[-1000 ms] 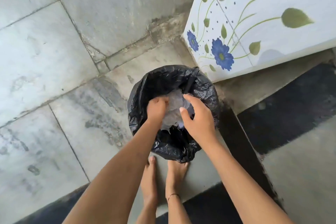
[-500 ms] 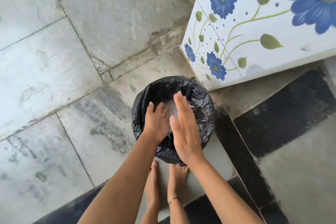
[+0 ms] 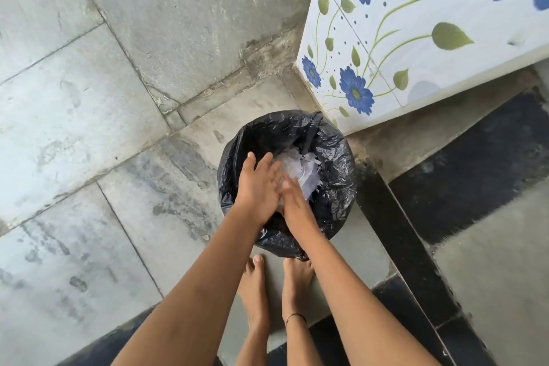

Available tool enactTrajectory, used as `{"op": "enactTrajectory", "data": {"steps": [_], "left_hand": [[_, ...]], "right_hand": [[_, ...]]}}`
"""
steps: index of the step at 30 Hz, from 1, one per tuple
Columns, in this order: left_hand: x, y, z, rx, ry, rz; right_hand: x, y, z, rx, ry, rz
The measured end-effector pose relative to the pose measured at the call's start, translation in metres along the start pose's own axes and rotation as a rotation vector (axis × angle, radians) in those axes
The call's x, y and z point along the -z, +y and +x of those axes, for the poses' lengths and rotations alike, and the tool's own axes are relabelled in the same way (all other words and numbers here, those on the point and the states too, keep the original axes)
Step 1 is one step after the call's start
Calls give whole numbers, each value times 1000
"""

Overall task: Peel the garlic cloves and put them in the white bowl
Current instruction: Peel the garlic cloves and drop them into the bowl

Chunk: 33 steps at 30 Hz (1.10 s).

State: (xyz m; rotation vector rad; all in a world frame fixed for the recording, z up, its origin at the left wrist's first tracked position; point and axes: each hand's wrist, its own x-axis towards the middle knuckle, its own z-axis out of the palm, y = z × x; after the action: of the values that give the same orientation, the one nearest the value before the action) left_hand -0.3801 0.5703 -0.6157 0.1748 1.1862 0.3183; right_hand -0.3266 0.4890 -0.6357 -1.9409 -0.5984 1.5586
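Observation:
I stand over a round bin lined with a black plastic bag [image 3: 335,163] on the floor. White papery scraps [image 3: 300,169] lie inside it. My left hand [image 3: 257,184] is flat over the bin's mouth, fingers straight. My right hand [image 3: 292,197] lies partly under the left, palm against it, fingers straight and blurred. Neither hand holds anything that I can see. No garlic cloves and no white bowl are in view.
A white tiled block with blue flowers [image 3: 416,38] rises just right of the bin. Grey stone floor slabs [image 3: 133,98] spread to the left. A black strip of floor [image 3: 475,181] runs on the right. My bare feet [image 3: 276,285] stand right behind the bin.
A second ago both hands were curled over the white scraps in the bin. They opened flat, and now the left palm slides across the right above the bin.

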Motion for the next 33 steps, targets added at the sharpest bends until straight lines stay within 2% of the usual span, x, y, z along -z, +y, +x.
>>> {"op": "enactTrajectory", "data": {"steps": [1, 2, 4, 6, 7, 9, 10, 14, 17, 21, 23, 29, 33], "left_hand": [[1, 0, -1, 0, -15, 10], [3, 1, -1, 5, -23, 21], [4, 2, -1, 11, 8, 47], [1, 5, -6, -2, 53, 91], [-3, 7, -12, -15, 33, 106], [-10, 14, -32, -75, -18, 163], [-12, 18, -45, -113, -14, 227], [-25, 40, -115, -262, 101, 613], [-41, 58, -197, -441, 145, 885], [-77, 69, -317, -710, 70, 1283], [-98, 63, -374, -819, 22, 1400], [-161, 15, -509, -1199, -134, 1457], [-204, -46, -565, -1364, -307, 1458]], "right_hand": [[3, 0, 3, -47, 88, 16], [4, -6, 2, -6, 124, 42], [-5, -16, -2, 177, 9, 51], [-16, -16, -11, 174, -87, 21], [-14, -16, -12, 93, -37, 17], [-5, -28, -19, -84, 185, -8], [2, -39, -29, -114, 281, -9], [29, -96, -103, 90, 360, -119], [57, -134, -186, 149, 438, -225], [88, -183, -304, 238, 569, -329], [98, -197, -359, 295, 642, -365], [141, -206, -512, 550, 1024, -405], [179, -176, -603, 598, 1238, -390]]}}
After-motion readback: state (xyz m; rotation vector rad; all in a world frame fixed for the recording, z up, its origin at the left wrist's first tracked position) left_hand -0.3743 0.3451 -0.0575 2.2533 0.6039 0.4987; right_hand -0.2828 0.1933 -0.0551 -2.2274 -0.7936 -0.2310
